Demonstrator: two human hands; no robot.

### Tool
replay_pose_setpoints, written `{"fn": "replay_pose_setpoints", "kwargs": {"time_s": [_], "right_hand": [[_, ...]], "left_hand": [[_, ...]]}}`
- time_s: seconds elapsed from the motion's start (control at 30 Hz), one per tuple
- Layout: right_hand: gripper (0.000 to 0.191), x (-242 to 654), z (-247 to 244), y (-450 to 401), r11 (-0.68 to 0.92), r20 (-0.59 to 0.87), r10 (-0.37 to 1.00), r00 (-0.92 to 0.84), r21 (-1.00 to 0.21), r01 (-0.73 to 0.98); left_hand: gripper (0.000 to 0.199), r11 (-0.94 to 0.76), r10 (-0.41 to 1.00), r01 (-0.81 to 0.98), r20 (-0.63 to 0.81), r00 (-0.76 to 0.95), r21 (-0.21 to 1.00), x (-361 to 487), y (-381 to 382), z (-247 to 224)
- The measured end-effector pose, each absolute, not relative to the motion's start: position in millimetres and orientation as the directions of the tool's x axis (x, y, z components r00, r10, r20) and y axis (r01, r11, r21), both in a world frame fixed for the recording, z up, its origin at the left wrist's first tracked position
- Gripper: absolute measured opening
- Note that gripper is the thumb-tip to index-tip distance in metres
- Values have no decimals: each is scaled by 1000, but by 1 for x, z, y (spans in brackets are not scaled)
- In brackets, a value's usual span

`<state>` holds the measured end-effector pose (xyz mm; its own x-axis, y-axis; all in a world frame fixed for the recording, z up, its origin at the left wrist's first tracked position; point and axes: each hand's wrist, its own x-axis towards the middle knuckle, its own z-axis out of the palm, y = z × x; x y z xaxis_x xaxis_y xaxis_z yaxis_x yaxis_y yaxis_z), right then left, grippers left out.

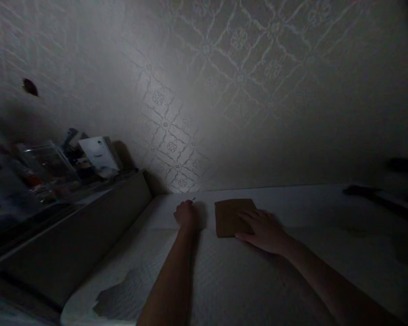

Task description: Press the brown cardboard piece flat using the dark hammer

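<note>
The flat brown piece [227,218] is looking like cardboard, its face matt and fairly smooth. Behind it, the wall [224,113] is showing a papery covering, with pale floral lattice lines catching a soft sheen against a duller ground. Beyond the brown piece's far edge, the white strip [309,203] is appearing smooth and matt. On its near side, the pale covering [231,285] is showing a fine, dimpled texture with a dull finish. Far left of it, the clear case [49,163] is gleaming like glossy plastic, while the white box [100,153] is looking like smooth card.
</note>
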<state>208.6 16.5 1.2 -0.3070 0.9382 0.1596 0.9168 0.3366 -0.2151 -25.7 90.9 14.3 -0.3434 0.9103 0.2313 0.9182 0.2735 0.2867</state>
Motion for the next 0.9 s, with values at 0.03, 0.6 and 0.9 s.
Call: {"fn": "replay_pose_setpoints", "kwargs": {"time_s": [0.03, 0.6, 0.9], "right_hand": [[70, 209, 1, 17, 338, 158, 938, -309, -216, 916], [55, 220, -17, 31, 400, 439, 874, -208, -408, 820], [46, 290, -8, 18, -38, 460, 872, 165, -272, 961]], "left_hand": [[34, 251, 915, 925, 240, -323, 287, -23, 90, 15], [49, -484, 867, 869, 191, 461, 101, 70, 34, 5], [53, -297, 950, 949, 137, 282, 107, 88, 7, 15]]}}
